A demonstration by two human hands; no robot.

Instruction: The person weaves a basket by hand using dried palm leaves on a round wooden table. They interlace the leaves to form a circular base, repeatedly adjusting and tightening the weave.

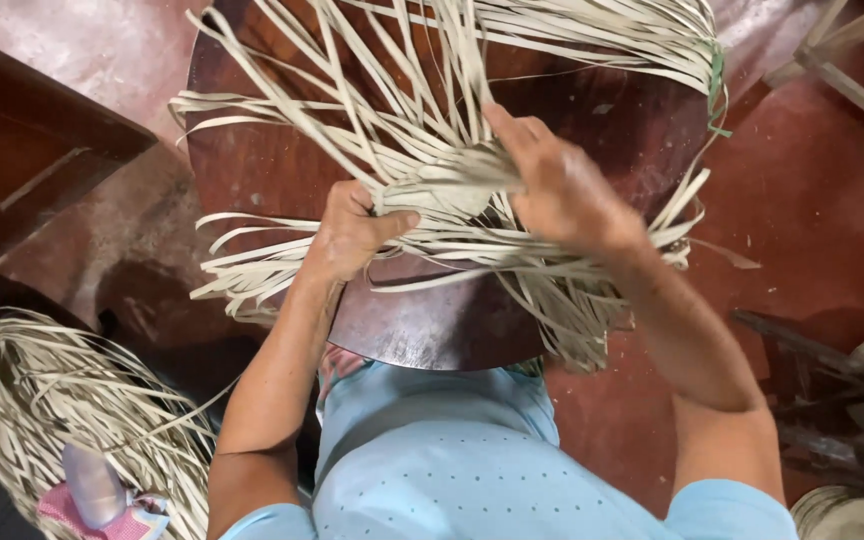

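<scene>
Left hand [352, 232]: clenched on the woven centre [442, 185], thumb pressing.
Right hand [557, 185]: grip pinched the strips [372, 90].
Strips: fanned outward over the round tabletop [432, 320], long axes radiating.

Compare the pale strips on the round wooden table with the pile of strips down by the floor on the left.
The strips on the table are gripped by the left hand and right hand and fan outward, crossing at a woven centre; the floor pile lies untouched, curving in a loose heap. The table strips sit raised; the pile sits lower, partly under a pink object. Both are flat, pale, straw-coloured strips.
</scene>
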